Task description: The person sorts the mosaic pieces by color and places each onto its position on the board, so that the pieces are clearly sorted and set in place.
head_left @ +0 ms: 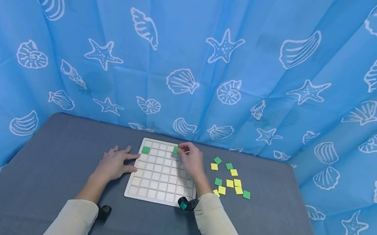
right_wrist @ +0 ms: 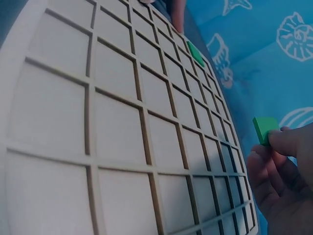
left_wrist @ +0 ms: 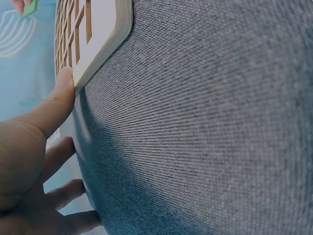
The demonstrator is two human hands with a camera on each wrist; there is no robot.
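A white grid board [head_left: 127,191] with raised square cells lies on the grey table. One green tile [head_left: 146,150] sits in a cell near its far left corner. My right hand [head_left: 191,161] pinches another green tile [right_wrist: 265,129] between thumb and fingertips, above the far side of the board. At the board's left edge, my left hand [head_left: 115,163] rests with fingers spread. In the left wrist view its thumb [left_wrist: 62,93] touches the board's rim, while the other fingers lie on the cloth beside it.
Loose yellow tiles [head_left: 230,183] and green tiles [head_left: 246,194] lie scattered right of the board, several of each. A blue curtain [head_left: 184,50] with white shell prints hangs behind the table [head_left: 139,230] and along its sides.
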